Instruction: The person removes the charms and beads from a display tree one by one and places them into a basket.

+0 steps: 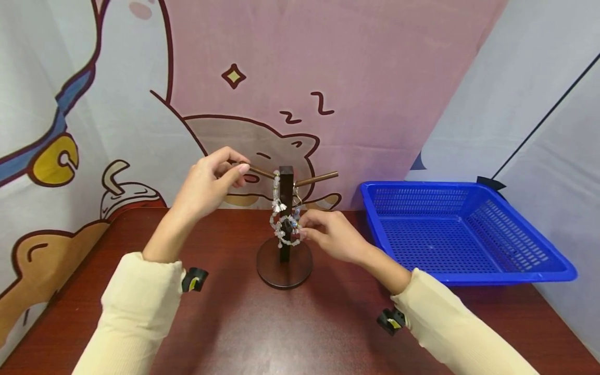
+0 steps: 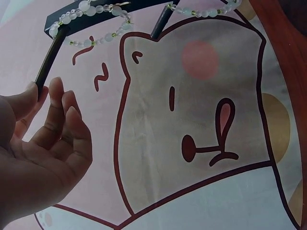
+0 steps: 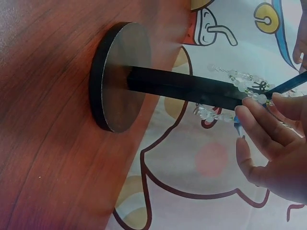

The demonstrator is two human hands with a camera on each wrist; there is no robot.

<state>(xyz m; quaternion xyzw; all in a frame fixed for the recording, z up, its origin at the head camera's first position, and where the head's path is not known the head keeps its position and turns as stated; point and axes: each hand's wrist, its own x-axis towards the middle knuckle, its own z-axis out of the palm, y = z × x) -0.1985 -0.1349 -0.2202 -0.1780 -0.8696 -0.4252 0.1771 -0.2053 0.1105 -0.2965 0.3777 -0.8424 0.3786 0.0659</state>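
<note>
A dark wooden bracelet stand (image 1: 285,252) with a round base stands upright on the table, with pegs sticking out at several heights. My left hand (image 1: 208,179) pinches the tip of its upper left peg (image 2: 50,62) between thumb and finger, the other fingers loosely bent. A pale beaded bracelet (image 1: 276,190) with a white tassel hangs from that peg near the post. At the post's right side, my right hand (image 1: 335,234) pinches a clear beaded bracelet (image 1: 287,239) with blue bits. Its fingertips partly hide the beads. Another bracelet (image 1: 297,198) hangs by the right peg (image 1: 319,178).
A blue plastic basket (image 1: 382,229) sits on the table to the right. The reddish-brown wooden table (image 1: 225,323) extends in front of the stand. Behind it hangs a cartoon-printed cloth (image 1: 375,78). Black camera mounts (image 1: 194,279) are at both wrists.
</note>
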